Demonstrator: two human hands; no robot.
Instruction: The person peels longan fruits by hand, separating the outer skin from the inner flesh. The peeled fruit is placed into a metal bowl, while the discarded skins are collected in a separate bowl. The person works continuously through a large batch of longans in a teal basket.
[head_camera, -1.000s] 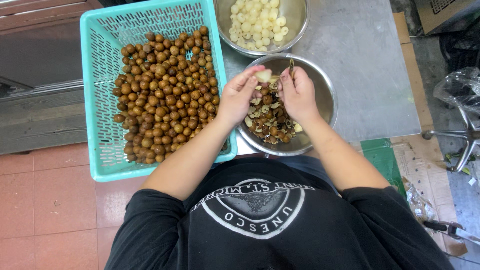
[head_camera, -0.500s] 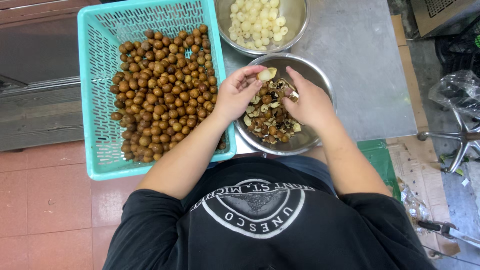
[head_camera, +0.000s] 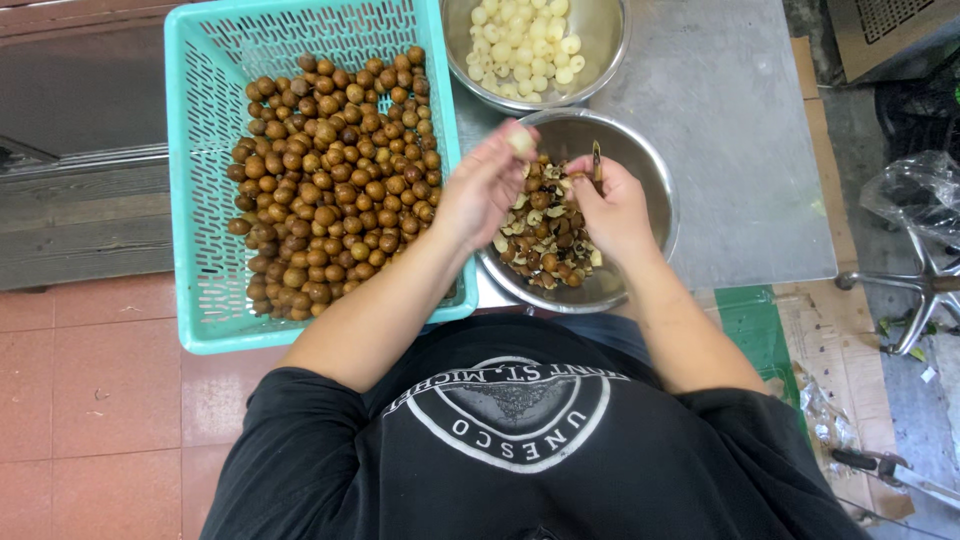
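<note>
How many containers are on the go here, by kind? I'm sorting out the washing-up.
Turquoise plastic basket, holding brown unpeeled fruit: 1
Steel bowl, one of pale peeled fruit and one of shells: 2
Total: 3 containers
The left hand holds one peeled fruit in its fingers.

Red floor tiles (head_camera: 90, 400), crumpled plastic bag (head_camera: 925, 195)

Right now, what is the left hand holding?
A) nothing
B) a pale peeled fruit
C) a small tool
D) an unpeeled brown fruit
B: the left hand pinches a pale peeled fruit at its fingertips above the shell bowl, while the right hand holds the small tool.
</note>
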